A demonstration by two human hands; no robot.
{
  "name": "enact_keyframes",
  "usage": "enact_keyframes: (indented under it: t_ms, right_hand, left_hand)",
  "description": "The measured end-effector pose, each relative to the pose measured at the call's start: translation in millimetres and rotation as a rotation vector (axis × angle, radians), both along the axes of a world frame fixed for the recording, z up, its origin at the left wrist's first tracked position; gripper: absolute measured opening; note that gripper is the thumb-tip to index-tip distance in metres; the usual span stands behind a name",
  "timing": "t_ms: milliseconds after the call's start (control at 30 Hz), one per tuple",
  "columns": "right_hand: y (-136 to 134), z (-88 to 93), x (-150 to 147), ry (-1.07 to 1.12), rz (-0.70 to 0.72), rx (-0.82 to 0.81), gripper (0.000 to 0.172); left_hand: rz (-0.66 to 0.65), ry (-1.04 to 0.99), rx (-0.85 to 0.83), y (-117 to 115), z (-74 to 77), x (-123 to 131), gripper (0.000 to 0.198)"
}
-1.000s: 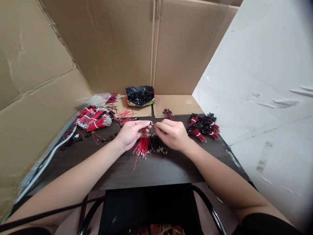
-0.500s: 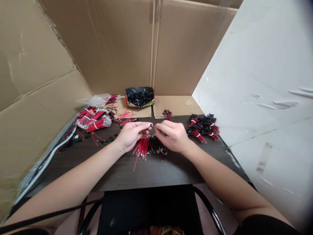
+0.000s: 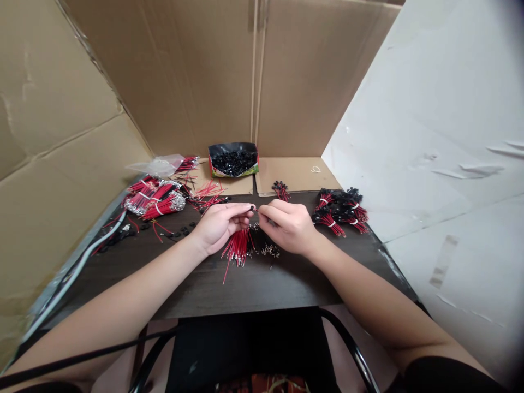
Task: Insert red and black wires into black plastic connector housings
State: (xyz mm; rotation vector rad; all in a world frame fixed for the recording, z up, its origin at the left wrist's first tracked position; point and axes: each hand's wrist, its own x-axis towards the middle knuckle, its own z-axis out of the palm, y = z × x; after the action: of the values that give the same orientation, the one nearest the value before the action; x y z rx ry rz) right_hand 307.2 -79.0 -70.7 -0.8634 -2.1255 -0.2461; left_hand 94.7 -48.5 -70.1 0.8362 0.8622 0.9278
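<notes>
Fingertips of my left hand (image 3: 221, 225) pinch a small black connector housing (image 3: 252, 208). Right beside it, my right hand (image 3: 290, 226) is closed on a thin red wire (image 3: 257, 211) that meets the housing; whether its tip sits inside, I cannot tell. Both hands are held above the dark table. Below them lies a loose bunch of red wires (image 3: 238, 246) with metal ends. Next to that bunch, black wires with metal terminals (image 3: 270, 250) show from under my right hand.
An open box (image 3: 233, 164) of black housings stands at the back. Tied red and black wire bundles (image 3: 155, 196) lie left, by a clear plastic bag (image 3: 158, 165). Tied bundles with black housings (image 3: 341, 213) lie right; a small housed bunch (image 3: 280, 190) sits behind my hands. Cardboard walls (image 3: 196, 76) surround the table.
Almost nothing differs. Both hands keep their pinch on the housing and the wire at nearly the same spot; the camera view has shifted slightly.
</notes>
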Motion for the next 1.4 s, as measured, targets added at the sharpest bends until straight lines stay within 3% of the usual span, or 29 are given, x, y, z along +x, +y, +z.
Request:
enact_keyframes:
  t_ms: [300, 500, 867, 1400]
  right_hand:
    - [-0.8, 2.8, 0.2, 0.068, 0.029, 0.042, 0.015]
    - [-1.0, 2.4, 0.5, -0.016, -0.006, 0.073, 0.016]
    - [-2.7, 1.3, -2.0, -0.073, -0.069, 0.15, 0.023]
    - [-3.4, -0.6, -3.7, -0.05, -0.056, 0.151, 0.018]
  left_hand:
    - [-0.049, -0.041, -0.034, 1.0, 0.6, -1.4, 0.023]
    - [-0.047, -0.078, -0.1, 3.1, 1.0, -2.0, 0.02]
    - [0.009, -0.046, 0.004, -1.6, -1.3, 2.6, 0.025]
    - [-0.02, -0.138, -0.011, -3.6, 1.1, 3.0, 0.023]
